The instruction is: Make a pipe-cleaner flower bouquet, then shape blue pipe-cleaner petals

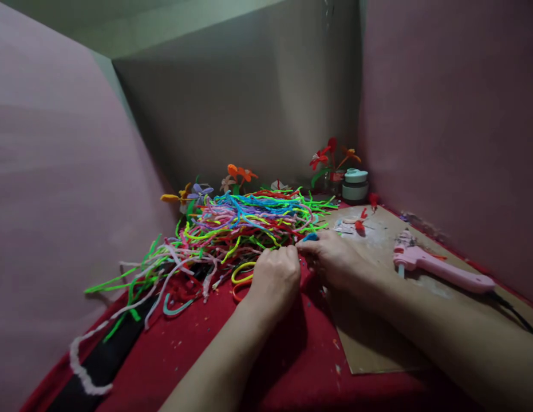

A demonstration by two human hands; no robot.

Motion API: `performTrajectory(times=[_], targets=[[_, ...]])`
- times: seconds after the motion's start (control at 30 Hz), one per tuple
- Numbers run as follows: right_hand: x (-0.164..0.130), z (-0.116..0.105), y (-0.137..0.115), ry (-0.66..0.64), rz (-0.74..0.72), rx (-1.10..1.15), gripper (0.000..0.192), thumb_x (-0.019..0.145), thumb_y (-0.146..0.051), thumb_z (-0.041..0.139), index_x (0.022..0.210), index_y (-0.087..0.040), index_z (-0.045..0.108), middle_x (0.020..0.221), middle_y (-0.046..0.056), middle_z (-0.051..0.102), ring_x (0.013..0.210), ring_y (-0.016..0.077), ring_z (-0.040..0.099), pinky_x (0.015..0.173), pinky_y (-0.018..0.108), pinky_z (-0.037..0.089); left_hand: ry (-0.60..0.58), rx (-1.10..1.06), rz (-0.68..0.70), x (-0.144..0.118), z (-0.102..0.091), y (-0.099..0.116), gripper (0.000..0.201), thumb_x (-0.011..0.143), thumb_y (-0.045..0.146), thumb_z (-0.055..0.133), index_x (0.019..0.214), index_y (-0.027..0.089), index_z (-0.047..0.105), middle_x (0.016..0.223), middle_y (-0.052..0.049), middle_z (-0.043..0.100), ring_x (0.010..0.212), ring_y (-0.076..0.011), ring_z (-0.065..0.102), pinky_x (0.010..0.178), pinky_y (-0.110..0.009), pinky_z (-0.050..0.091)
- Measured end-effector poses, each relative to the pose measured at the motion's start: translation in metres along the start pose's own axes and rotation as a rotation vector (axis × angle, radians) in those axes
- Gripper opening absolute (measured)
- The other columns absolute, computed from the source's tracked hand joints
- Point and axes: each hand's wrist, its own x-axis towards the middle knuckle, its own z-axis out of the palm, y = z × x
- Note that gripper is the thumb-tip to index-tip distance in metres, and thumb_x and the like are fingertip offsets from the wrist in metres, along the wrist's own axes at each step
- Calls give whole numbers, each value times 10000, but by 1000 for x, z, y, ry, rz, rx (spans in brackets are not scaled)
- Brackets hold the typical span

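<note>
I've got both hands at the near edge of the pipe cleaner pile (244, 229) on the red cloth (197, 349). L hand (275, 279) curled knuckles-up, fingertips at the strands; can't tell what it grips. R hand (335, 257) just beside it, nearly touching, pinching a blue piece (310, 237). Glue gun (438, 268) lies on cardboard (378, 343) to the right. Flowers (330, 157) and a jar (355, 184) at the back.

Pink walls (455, 103), grey corner panel (249, 109)
</note>
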Motion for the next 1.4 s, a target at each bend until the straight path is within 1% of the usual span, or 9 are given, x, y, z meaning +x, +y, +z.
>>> performTrajectory(times=[0.1,0.4,0.63,0.8,0.93,1.03,1.13,1.27,1.4], targets=[[6,-2,4,21,90,193,195,574,-179,645,474,-159,479,416,-30,461,379,73,401,388,222,280,3,128,39,-1,1,4,238,825,62,331,853,110,562,740,-123,631,689,-250,609,647,-352,439],[5,0,13,-119,-21,311,167,592,-214,700,597,-141,549,535,-21,529,469,85,456,474,241,343,-15,-5,-87,0,7,-7,196,821,99,372,874,160,550,740,-75,664,685,-202,644,557,-259,395],[6,3,13,-23,-35,346,244,554,-277,746,590,-131,554,498,-32,532,419,67,429,432,223,313,112,63,7,-2,5,0,251,813,92,347,730,155,576,600,-79,620,595,-201,607,529,-267,348],[1,6,11,-82,-65,272,345,677,-459,651,591,-144,540,496,-35,516,381,61,411,386,211,321,159,-308,-251,0,2,-13,292,856,274,381,699,160,599,553,-23,571,511,-143,519,517,-247,327],[-17,10,5,-393,-60,-101,413,736,-503,586,554,-132,583,454,-25,502,369,49,399,361,179,287,95,-725,-400,13,2,-25,278,810,346,429,672,159,581,563,18,527,539,-113,475,528,-215,355],[-28,12,4,-796,-25,-339,347,696,-456,651,561,-139,606,475,-32,510,396,43,399,362,162,271,-142,-806,-311,30,4,-17,268,771,339,455,606,158,563,498,32,496,501,-106,449,491,-206,352],[-32,13,3,-1095,89,-477,320,680,-458,661,580,-159,608,539,-32,547,450,61,441,379,162,310,-270,-793,-216,51,4,3,280,765,322,457,554,162,548,428,39,483,419,-97,434,443,-202,339],[-29,14,2,-1190,198,-580,305,649,-443,685,551,-173,583,539,-41,535,448,68,428,367,174,303,-377,-719,-117,78,7,31,241,781,269,429,631,166,587,442,24,560,373,-107,491,432,-205,365],[-24,14,3,-1311,225,-570,281,609,-451,708,598,-191,603,585,-50,561,491,79,461,410,176,355,-322,-537,-62,100,19,47,257,795,262,442,625,166,608,580,-47,647,547,-160,596,558,-247,420]])
